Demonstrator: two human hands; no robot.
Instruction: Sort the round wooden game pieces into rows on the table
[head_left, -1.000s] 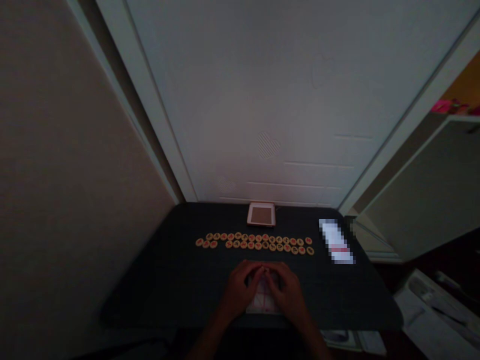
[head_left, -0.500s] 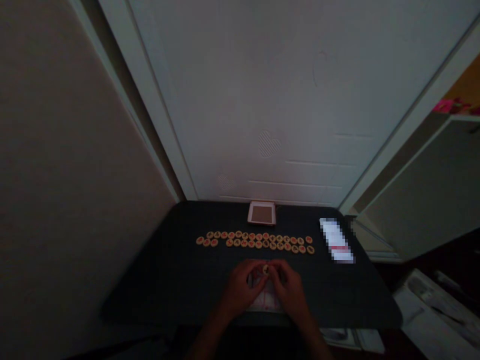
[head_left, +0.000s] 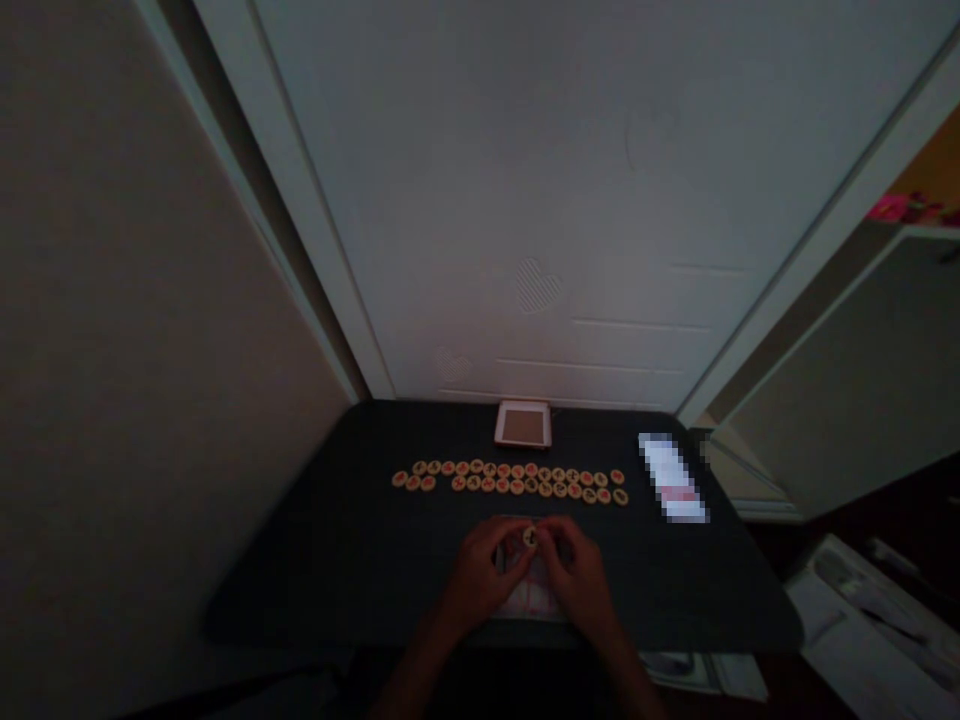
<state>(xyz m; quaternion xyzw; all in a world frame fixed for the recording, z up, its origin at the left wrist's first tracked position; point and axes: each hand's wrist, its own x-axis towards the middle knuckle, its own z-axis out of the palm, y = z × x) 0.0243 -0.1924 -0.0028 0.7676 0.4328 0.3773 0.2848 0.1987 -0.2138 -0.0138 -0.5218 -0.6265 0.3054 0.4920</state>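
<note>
On a dark table (head_left: 337, 560) my left hand (head_left: 480, 575) and my right hand (head_left: 577, 575) meet at the front middle, fingers curled. Between their fingertips sits one round wooden disc (head_left: 530, 537), pinched by both hands. Under the hands lies a folded pale sheet with red lines (head_left: 529, 598), mostly hidden. Beyond them, two rows of several round wooden discs with red and dark marks (head_left: 510, 481) stretch across the table.
A small pale square box (head_left: 523, 424) stands at the table's far edge by the white door (head_left: 540, 200). A blurred white rectangle (head_left: 671, 478) lies at the right. A beige wall (head_left: 112, 350) is left, papers (head_left: 862, 620) on the floor right.
A second ago both hands lay flat over the pale sheet. They have since lifted a little and brought a wooden disc up between their fingertips.
</note>
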